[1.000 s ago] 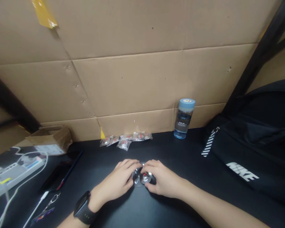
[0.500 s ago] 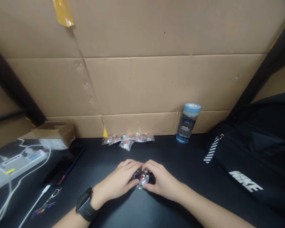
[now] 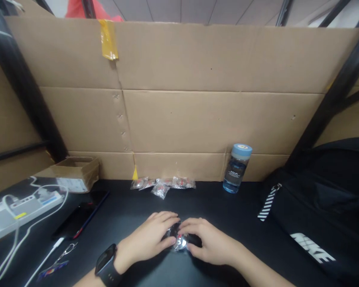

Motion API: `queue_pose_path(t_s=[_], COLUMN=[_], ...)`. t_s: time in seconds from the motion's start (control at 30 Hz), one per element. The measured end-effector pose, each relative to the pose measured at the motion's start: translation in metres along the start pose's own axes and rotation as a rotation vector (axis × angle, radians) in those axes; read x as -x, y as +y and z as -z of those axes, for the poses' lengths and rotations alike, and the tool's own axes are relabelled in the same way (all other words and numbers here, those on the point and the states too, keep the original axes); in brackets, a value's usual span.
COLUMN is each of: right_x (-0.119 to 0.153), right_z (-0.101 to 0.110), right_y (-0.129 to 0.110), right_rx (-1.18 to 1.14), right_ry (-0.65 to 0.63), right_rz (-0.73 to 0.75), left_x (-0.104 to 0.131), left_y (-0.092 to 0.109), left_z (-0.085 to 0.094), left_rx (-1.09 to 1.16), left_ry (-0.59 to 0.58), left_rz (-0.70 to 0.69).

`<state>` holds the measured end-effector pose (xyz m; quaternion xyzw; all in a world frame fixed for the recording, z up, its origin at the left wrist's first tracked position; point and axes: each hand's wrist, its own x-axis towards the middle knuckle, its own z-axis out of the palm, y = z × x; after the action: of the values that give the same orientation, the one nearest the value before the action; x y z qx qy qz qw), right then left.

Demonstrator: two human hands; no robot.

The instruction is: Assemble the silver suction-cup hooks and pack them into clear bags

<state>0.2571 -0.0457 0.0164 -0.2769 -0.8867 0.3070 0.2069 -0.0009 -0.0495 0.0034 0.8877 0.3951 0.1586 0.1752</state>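
A round silver disc with a red mark [image 3: 181, 241] lies between my hands, low over the black table, with clear plastic wrapping [image 3: 171, 232] at its left. My left hand [image 3: 155, 236], a dark watch on its wrist, is curled with thumb and fingers on the plastic. From the other side, my right hand [image 3: 206, 241] grips the disc, fingers over its top and thumb at its lower right edge. Part of the disc is hidden under the fingers. Behind them, against the cardboard, several similar plastic-wrapped discs [image 3: 160, 190] lie in a row.
A blue-capped water bottle [image 3: 235, 169] stands at the back right, and a black backpack [image 3: 317, 207] fills the right side. To the left are a phone [image 3: 80, 217] on a cable, a key ring [image 3: 66, 251], a white power strip [image 3: 24, 209] and an open cardboard box [image 3: 79, 173].
The camera has tilted up, so everything sits lower and the cardboard's top edge shows. My right fingers have shifted over the disc, which looks more tilted.
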Motion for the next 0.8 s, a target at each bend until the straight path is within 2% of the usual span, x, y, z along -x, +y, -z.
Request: queue_pose_path(t_s=[0.13, 0.3, 0.4, 0.6, 0.8], right_x=[-0.002, -0.006, -0.007, -0.008, -0.009], right_z=[-0.003, -0.015, -0.018, -0.023, -0.025], right_y=[0.004, 0.019, 0.025, 0.020, 0.003], right_rx=[-0.021, -0.036, -0.048, -0.124, 0.182], right_ry=[0.033, 0.115, 0.126, 0.149, 0.166], right_rz=[0.006, -0.079, -0.077, -0.074, -0.111], left_x=[-0.001, -0.001, -0.002, -0.001, 0.001], left_y=[0.000, 0.006, 0.008, 0.007, 0.008], left_z=[0.000, 0.006, 0.008, 0.005, 0.005], left_rx=[-0.017, 0.003, 0.001, 0.000, -0.019], left_ry=[-0.017, -0.023, -0.028, -0.026, -0.018], left_rz=[-0.006, -0.068, -0.094, -0.104, -0.112])
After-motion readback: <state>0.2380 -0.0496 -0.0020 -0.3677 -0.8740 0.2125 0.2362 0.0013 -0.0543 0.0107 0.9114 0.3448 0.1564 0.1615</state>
